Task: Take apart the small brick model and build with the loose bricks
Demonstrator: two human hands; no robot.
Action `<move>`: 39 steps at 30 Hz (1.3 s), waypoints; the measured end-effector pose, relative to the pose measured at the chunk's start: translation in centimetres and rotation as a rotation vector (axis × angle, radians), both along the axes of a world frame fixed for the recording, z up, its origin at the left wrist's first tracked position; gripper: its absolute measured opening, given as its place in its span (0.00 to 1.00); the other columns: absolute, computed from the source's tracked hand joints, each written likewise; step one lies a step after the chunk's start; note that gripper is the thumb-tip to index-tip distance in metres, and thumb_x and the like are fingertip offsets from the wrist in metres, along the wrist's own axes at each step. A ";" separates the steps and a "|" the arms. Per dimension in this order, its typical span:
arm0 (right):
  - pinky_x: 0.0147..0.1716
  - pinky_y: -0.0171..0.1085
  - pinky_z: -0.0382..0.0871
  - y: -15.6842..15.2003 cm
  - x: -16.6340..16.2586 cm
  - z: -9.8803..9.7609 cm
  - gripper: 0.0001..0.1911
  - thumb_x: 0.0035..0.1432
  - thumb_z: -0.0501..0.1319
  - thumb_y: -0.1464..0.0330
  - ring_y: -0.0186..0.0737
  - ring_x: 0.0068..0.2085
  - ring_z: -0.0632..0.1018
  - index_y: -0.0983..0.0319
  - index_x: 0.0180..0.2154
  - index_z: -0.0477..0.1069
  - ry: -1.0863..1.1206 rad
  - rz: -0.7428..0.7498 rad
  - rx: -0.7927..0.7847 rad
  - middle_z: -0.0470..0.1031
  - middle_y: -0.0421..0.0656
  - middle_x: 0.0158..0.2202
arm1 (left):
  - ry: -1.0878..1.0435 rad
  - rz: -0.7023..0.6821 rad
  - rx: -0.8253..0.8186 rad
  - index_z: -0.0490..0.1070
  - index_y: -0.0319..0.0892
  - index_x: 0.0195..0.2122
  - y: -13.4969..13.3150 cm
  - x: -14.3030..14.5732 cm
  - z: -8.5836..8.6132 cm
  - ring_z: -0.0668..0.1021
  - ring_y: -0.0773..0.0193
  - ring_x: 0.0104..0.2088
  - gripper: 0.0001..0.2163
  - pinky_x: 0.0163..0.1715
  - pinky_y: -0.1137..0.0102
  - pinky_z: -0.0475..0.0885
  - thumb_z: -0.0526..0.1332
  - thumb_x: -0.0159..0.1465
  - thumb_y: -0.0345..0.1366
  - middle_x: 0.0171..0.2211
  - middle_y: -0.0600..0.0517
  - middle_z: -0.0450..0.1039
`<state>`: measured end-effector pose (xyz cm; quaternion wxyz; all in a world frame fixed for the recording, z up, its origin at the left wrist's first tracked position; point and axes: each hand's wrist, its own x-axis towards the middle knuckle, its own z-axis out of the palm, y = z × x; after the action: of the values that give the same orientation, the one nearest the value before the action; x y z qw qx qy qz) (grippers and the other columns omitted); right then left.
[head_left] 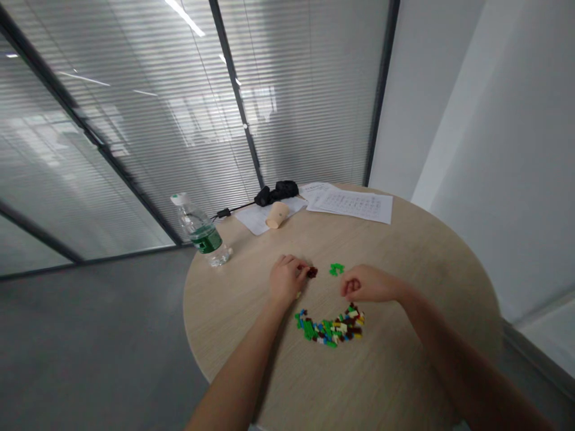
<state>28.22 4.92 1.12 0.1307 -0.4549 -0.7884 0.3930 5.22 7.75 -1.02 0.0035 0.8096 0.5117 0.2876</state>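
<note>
My left hand (286, 279) rests at the left of the work area, thumb and fingertips drawn together at a small cluster of dark brown building bricks (312, 272). A brown brick seems to be between those fingertips. To the right, my right hand (365, 283) is closed with curled fingers; what it may hold is hidden. A few green bricks (336, 269) lie between the two hands. Nearer to me, a curved heap of mixed small bricks (330, 329) in green, brown, blue, cream and yellow spreads over the table. One cream brick (297, 294) lies beside my left wrist.
The round wooden table (417, 251) also carries a water bottle (204, 234) at the left. Behind are a tipped paper cup (277, 215), printed sheets (353, 202) and a black bundle with a cable (281, 191). Glass partitions and a white wall stand beyond.
</note>
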 end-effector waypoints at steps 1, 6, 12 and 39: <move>0.23 0.31 0.61 0.0 0.2 0.0 0.09 0.43 0.59 0.74 0.34 0.25 0.72 0.64 0.29 0.76 -0.023 0.024 -0.018 0.74 0.41 0.22 | -0.001 0.001 0.000 0.75 0.42 0.31 -0.1 0.0 0.1 0.71 0.60 0.35 0.05 0.35 0.67 0.66 0.61 0.61 0.35 0.30 0.50 0.73; 0.22 0.30 0.60 -0.2 0.3 0.0 0.09 0.44 0.60 0.72 0.33 0.23 0.70 0.63 0.29 0.77 -0.047 0.109 -0.097 0.73 0.40 0.21 | -0.031 0.006 0.005 0.75 0.42 0.31 -0.5 0.0 0.8 0.71 0.61 0.35 0.06 0.36 0.66 0.66 0.60 0.61 0.37 0.31 0.50 0.73; 0.21 0.30 0.60 -0.6 -0.3 0.0 0.05 0.43 0.62 0.70 0.33 0.23 0.70 0.64 0.25 0.76 -0.104 0.093 -0.110 0.73 0.40 0.20 | -0.063 -0.047 0.004 0.75 0.42 0.31 -0.9 0.0 1.0 0.71 0.61 0.36 0.05 0.36 0.67 0.67 0.60 0.61 0.35 0.31 0.50 0.73; 0.32 0.33 0.62 2.1 -1.6 -2.7 0.05 0.51 0.62 0.69 0.37 0.32 0.72 0.63 0.30 0.75 -0.068 -0.445 0.439 0.74 0.45 0.31 | -0.070 -0.346 -0.515 0.76 0.40 0.33 -2.2 -1.7 3.4 0.69 0.71 0.25 0.07 0.27 0.76 0.62 0.58 0.57 0.31 0.25 0.55 0.72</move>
<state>26.62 6.99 -1.56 0.2823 -0.5901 -0.7393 0.1594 3.50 5.58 2.36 0.2753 0.8467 0.4219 0.1713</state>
